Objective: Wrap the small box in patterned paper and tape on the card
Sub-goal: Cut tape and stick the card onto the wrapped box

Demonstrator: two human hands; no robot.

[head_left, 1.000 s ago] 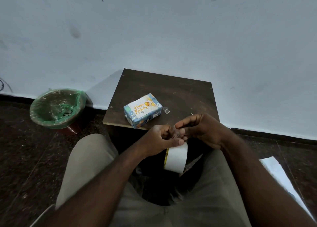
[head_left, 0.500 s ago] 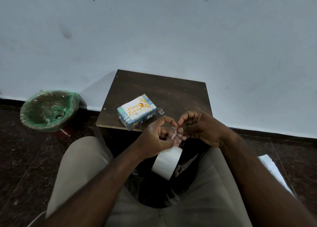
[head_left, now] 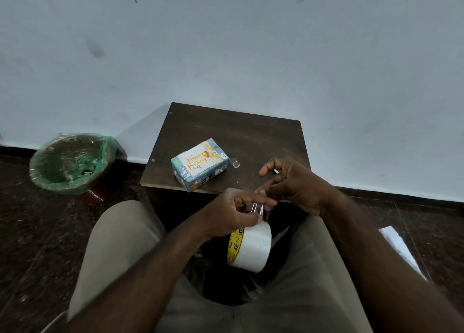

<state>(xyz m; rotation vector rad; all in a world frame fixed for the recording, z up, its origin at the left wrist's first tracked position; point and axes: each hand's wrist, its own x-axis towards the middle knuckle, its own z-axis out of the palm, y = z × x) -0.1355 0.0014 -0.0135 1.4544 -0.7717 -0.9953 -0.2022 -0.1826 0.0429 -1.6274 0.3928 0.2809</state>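
The small box (head_left: 200, 165), wrapped in blue patterned paper, lies on the dark wooden table (head_left: 246, 134) with a white "Happy Birthday" card (head_left: 197, 162) on its top face. A small clear tape piece (head_left: 235, 162) lies just right of the box. Over my lap, my left hand (head_left: 232, 213) pinches the pulled-out clear strip of a tape roll (head_left: 251, 248), which hangs below it. My right hand (head_left: 291, 184) is beside it at the table's near edge, fingertips pinching the strip's other end, with its other fingers raised.
A bin lined with a green bag (head_left: 70, 163) stands on the dark floor at the left, against the pale wall. A white sheet (head_left: 399, 247) lies on the floor at the right. My knees in beige trousers (head_left: 120, 244) frame the table's near edge.
My right hand has drawn away to the right and spread its fingers. The roll has swung lower beneath my left hand, with a clear strip now stretched between the hands.
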